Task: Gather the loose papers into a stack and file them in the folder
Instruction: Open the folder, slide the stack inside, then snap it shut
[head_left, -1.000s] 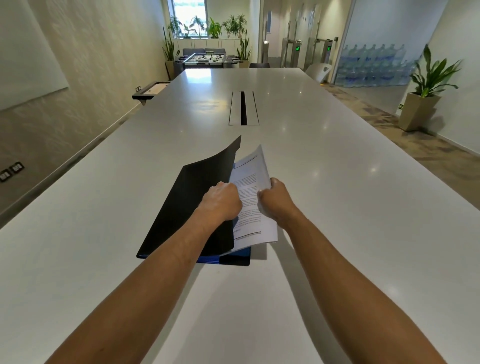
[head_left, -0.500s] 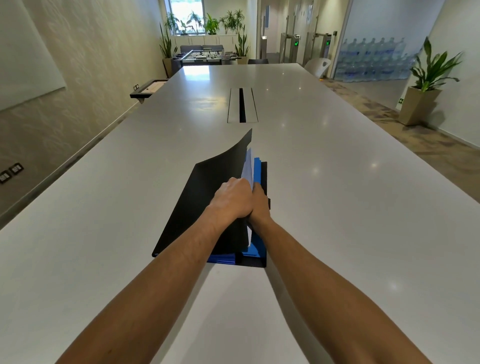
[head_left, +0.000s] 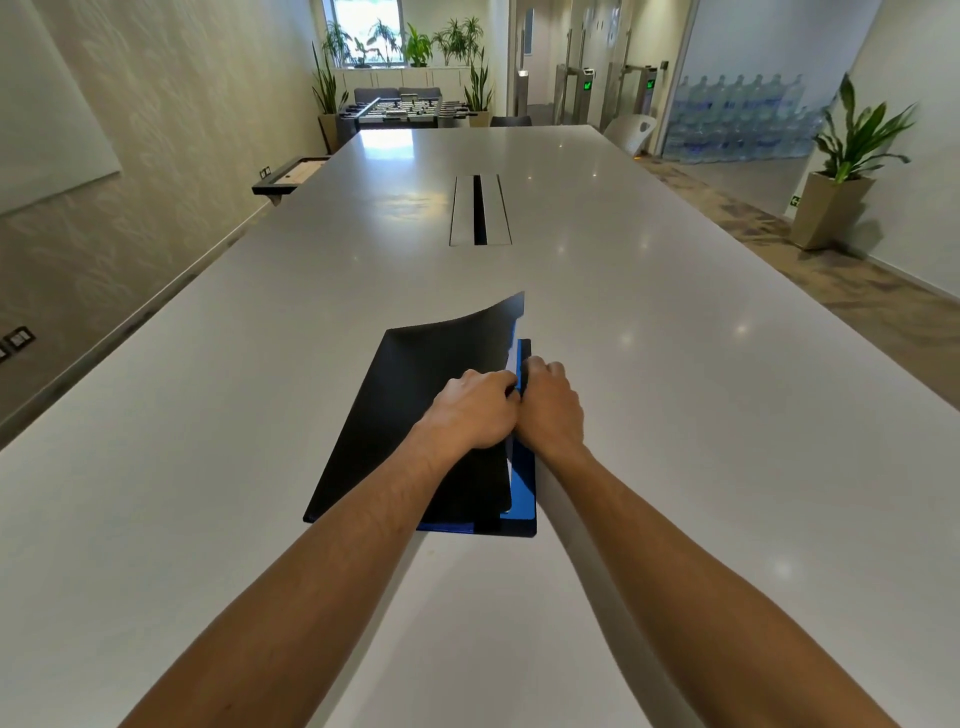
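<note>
A black folder with a blue inside lies on the white table in front of me. Its front cover is nearly down, with the far corner still curled up. Only a thin white edge of the papers shows under the cover; the rest is hidden inside. My left hand rests on the cover near its right edge, fingers curled over it. My right hand sits beside it at the folder's right edge, fingers bent against the papers and the blue flap.
A cable slot is set in the table's middle, further away. A small shelf juts from the left wall. A potted plant stands on the floor at the right. A foosball table stands past the table's far end.
The papers, held fanned out beside the raised cover, have gone inside the folder. The cover has come down over them, and both hands have closed together at the right edge.
</note>
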